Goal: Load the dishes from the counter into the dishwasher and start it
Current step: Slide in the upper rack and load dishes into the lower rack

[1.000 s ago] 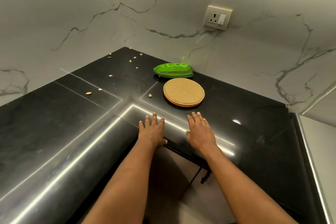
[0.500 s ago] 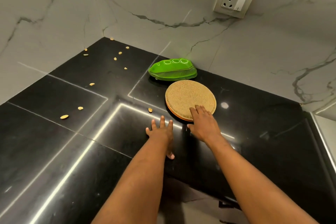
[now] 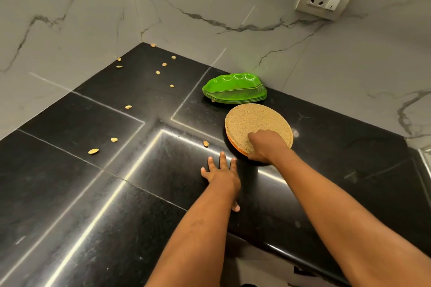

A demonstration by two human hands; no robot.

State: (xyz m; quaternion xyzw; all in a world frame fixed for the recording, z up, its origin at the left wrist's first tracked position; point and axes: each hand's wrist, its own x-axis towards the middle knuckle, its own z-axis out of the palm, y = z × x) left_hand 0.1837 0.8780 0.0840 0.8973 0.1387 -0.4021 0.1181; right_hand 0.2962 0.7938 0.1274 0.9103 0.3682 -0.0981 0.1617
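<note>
Black counter (image 3: pixel 93 193), front edge nearest you. Your left hand (image 3: pixel 221 175) lies flat on it, fingers spread, holding nothing; likely a brace for the reach. Just beyond, your right hand (image 3: pixel 265 144) curls over the near rim of the round stack (image 3: pixel 254 121), gripping it, probably to lift. Behind it, green plates (image 3: pixel 234 89) wait by the back edge, untouched. Loose seeds (image 3: pixel 93 151) trail to the back corner. Half a second ago the right fingers lay straight on that rim; left hand unchanged.

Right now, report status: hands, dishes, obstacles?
Right hand grips round plates at near edge. Left hand flat on counter. Green plates behind, untouched. Seeds scattered left.
</note>
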